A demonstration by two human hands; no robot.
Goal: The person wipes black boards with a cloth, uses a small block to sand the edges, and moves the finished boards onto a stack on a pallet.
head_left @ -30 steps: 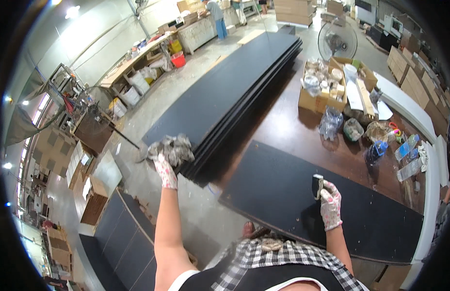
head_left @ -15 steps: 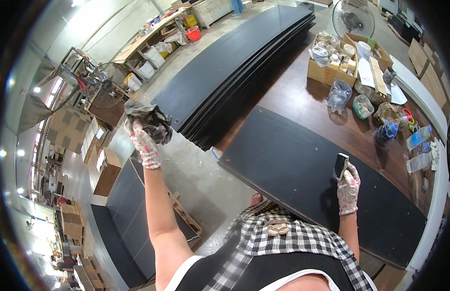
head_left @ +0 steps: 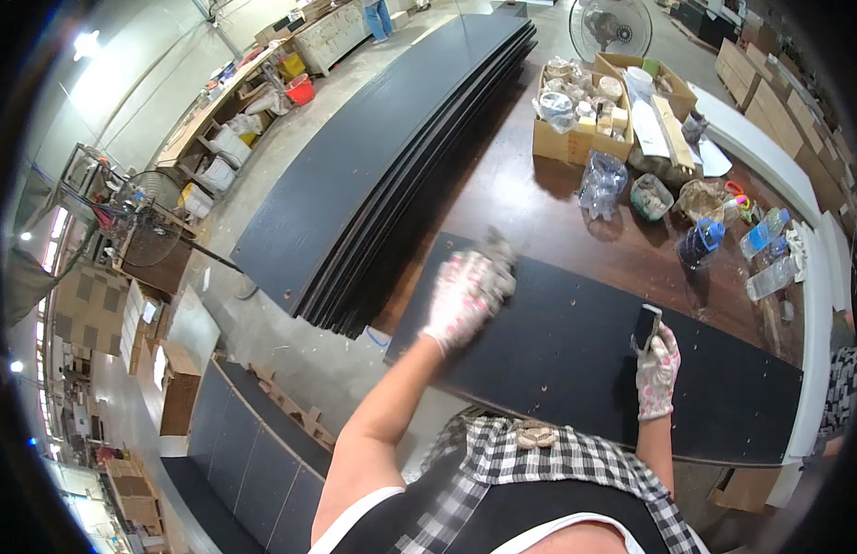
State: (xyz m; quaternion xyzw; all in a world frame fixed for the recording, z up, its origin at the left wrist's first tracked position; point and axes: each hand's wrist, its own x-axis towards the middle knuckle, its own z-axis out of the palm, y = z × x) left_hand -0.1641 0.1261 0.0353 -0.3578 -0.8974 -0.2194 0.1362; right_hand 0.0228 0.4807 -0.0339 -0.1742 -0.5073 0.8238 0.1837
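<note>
The long stack of dark boards [head_left: 392,157] lies beside the brown counter [head_left: 539,198] as it did a moment ago, but the left hand [head_left: 461,300], which was raised out over the floor near the stack's end half a second back, has swung inward and come down on the single black panel [head_left: 576,355] lying flat across the near part of the counter. That gloved hand now presses a grey rag [head_left: 496,257] against the panel's far left corner, its fingers closed around the cloth, which is bunched under and just ahead of the fingertips; the motion blurs it somewhat. The right hand [head_left: 657,371], also gloved, has scarcely shifted: it rests on the panel's right half, the fingers wrapped around a small dark block-like tool [head_left: 645,327] held upright, its lower end touching or just above the panel surface, I cannot tell which. The two hands are well apart, with bare panel between them. Farther back on the counter stand an open cardboard box [head_left: 585,106] of oddments, a clear plastic bag [head_left: 602,182] just in front of it, and some plastic bottles [head_left: 770,249] off to the right edge.
</note>
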